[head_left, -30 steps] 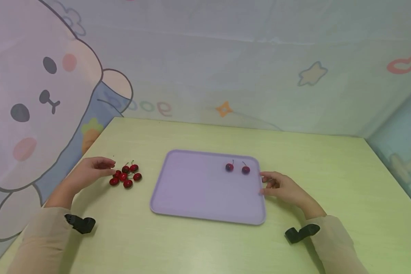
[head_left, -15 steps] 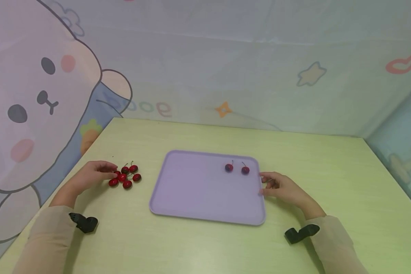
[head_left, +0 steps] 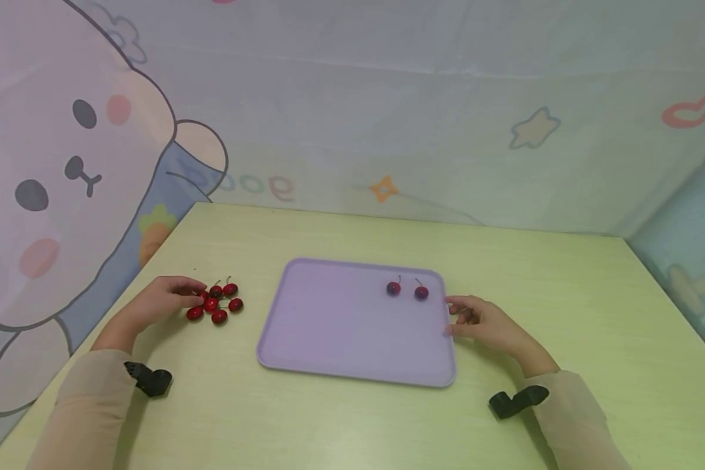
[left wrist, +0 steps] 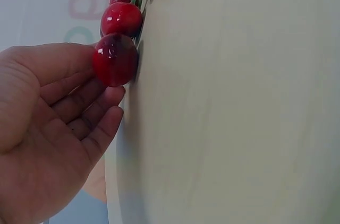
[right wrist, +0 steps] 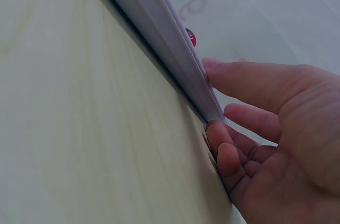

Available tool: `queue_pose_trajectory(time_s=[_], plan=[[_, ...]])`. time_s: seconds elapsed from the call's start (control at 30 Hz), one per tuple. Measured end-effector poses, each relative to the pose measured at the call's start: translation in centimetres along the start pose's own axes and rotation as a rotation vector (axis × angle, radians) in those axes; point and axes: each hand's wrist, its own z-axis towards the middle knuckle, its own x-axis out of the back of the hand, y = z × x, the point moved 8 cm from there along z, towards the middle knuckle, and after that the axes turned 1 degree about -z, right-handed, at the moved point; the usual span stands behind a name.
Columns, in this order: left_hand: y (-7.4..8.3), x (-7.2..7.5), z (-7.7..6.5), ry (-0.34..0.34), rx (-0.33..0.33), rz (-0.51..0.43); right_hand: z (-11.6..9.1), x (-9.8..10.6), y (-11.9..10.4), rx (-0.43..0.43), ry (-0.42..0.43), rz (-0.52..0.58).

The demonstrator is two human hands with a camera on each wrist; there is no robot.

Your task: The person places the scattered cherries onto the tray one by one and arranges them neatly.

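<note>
At the left of the table, a loose pile of glossy red cherries lies with some stems showing. My left hand reaches into its left side, thumb and forefinger to either side of one partly hidden cherry; I cannot tell whether they pinch it. A nearer cherry covers the thumb tip in the left wrist view. My right hand holds the right edge of a lilac tray, thumb at the rim and fingers curled low against its side. On the tray's far right are two stemmed cherries.
The pale yellow-green table runs back to a hanging cloth printed with a cartoon bear, a star and a heart. A black wrist camera sits on the left sleeve, another black camera on the right.
My left hand has slid slightly to the right, its fingertips now overlapping the left cherry of the pile. The right hand, the tray and its two cherries stay in place.
</note>
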Motion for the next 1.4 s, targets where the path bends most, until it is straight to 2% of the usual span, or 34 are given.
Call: queue_pose_trajectory(time_s=[0.3, 0.7, 0.97, 1.4], plan=[[0.2, 0.4, -0.1, 0.013, -0.002, 0.014, -0.1, 0.0, -0.2, 0.002, -0.001, -0.004], [1.1, 1.2, -0.4, 0.018, -0.058, -0.009, -0.1, 0.0, -0.3, 0.01, -0.009, 0.003], [3.1, 1.2, -0.3, 0.023, -0.075, 0.002, -0.1, 0.1, -0.2, 0.001, -0.007, 0.004], [7.2, 0.1, 0.6, 0.007, -0.133, -0.043, -0.1, 0.1, -0.4, -0.002, -0.004, 0.004]])
